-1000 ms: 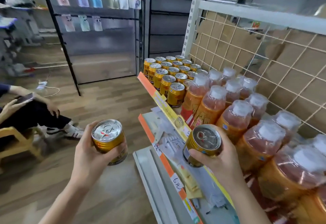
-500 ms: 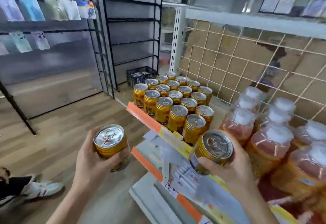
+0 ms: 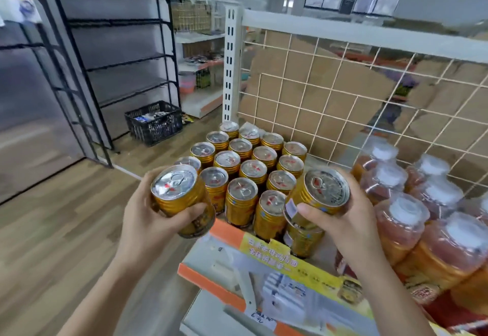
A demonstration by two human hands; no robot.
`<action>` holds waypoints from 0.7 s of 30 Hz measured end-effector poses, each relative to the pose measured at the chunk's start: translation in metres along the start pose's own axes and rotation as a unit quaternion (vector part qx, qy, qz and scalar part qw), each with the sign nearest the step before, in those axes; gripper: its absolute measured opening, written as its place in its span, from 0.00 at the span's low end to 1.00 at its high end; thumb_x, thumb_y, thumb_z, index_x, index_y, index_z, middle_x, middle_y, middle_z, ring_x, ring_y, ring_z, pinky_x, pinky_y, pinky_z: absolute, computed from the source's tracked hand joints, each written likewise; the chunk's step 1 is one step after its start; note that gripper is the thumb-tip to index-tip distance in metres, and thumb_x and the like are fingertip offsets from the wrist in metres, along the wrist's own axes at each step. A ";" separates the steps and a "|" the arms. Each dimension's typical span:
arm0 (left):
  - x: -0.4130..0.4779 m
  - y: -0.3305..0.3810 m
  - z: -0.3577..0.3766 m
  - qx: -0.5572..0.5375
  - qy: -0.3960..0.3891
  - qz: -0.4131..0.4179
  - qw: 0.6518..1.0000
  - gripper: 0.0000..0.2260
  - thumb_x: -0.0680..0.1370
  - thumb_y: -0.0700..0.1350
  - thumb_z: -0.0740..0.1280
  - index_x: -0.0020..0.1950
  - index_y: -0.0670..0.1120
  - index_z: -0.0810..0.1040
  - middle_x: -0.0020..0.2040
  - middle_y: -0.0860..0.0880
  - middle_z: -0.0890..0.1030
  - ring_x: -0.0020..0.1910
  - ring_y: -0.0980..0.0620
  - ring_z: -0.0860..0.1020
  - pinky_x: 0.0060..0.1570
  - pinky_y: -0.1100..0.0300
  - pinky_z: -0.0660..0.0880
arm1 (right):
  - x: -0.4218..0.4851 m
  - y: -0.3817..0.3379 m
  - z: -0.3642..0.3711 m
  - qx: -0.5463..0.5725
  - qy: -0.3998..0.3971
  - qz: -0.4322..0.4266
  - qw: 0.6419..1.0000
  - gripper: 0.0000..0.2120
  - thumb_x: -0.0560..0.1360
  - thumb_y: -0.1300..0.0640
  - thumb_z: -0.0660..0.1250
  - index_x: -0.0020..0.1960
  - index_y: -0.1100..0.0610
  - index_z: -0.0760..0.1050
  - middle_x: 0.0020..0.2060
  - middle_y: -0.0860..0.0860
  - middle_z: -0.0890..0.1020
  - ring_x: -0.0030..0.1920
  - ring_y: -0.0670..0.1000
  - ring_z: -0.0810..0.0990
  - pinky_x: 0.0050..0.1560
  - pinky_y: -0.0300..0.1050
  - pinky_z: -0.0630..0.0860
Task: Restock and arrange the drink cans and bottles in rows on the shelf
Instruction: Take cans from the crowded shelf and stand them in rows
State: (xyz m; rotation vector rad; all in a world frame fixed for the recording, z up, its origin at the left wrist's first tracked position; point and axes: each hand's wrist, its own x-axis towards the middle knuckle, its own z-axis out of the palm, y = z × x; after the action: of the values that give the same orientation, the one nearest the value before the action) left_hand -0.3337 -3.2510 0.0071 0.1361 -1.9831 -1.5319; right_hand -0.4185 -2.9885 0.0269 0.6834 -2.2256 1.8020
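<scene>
Ribbed gold shelf cans [image 3: 248, 166] with silver pull-tab lids stand in tight rows at the shelf's [image 3: 264, 245] left end, just beside film-wrapped, white-capped orange bottles [image 3: 422, 203]. The left hand [image 3: 148, 219] wraps the left can [image 3: 182, 198] off the front left corner. The right hand [image 3: 343, 219] grips the tilted right can [image 3: 320, 193] over the front row.

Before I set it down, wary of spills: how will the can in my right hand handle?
The can in the right hand looks sealed, so probably full and heavy. Round, ribbed metal wall: likely stiff, rolling if laid sideways.
</scene>
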 end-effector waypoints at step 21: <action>0.195 -0.011 0.124 -0.049 -0.254 0.065 0.964 0.29 0.58 0.53 0.76 0.57 0.51 0.73 0.50 0.57 0.80 0.50 0.64 0.78 0.44 0.75 0.72 | 0.112 0.071 0.007 -0.147 0.238 0.143 0.949 0.33 0.61 0.57 0.79 0.62 0.53 0.70 0.55 0.48 0.77 0.57 0.49 0.74 0.62 0.47 0.70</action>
State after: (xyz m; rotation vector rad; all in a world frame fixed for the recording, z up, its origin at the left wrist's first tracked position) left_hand -0.5583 -3.2356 0.0603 -0.4663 -2.2349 -1.6935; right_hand -0.5483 -3.0098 0.0118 -0.1335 -2.2498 1.4856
